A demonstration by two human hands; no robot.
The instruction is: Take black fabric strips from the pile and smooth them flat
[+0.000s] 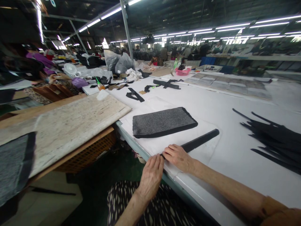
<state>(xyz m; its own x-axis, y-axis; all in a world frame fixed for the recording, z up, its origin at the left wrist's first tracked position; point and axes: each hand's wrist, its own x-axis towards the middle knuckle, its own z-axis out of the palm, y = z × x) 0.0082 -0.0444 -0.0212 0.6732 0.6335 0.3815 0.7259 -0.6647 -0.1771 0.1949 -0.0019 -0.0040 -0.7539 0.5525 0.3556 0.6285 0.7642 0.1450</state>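
A long black fabric strip (200, 140) lies slantwise near the edge of the white table, its far end rounded. My left hand (151, 174) is at the table edge, fingers together and closed on the strip's near end. Just beside it, my right hand (179, 158) has its fingers bent and pressed together over the strip, covering part of it. The fingertips of both hands almost meet, and the strip between them is mostly hidden. Beyond the hands a grey rectangular fabric panel (164, 121) with black edging lies flat.
A pile of black strips (277, 138) lies at right. At left stands a lower pale board (70, 122) with another grey panel (14, 163) on it. Farther back are black scraps (135, 94), a glue bottle (100, 85), a pink basket (182, 71) and a co-worker (44, 78).
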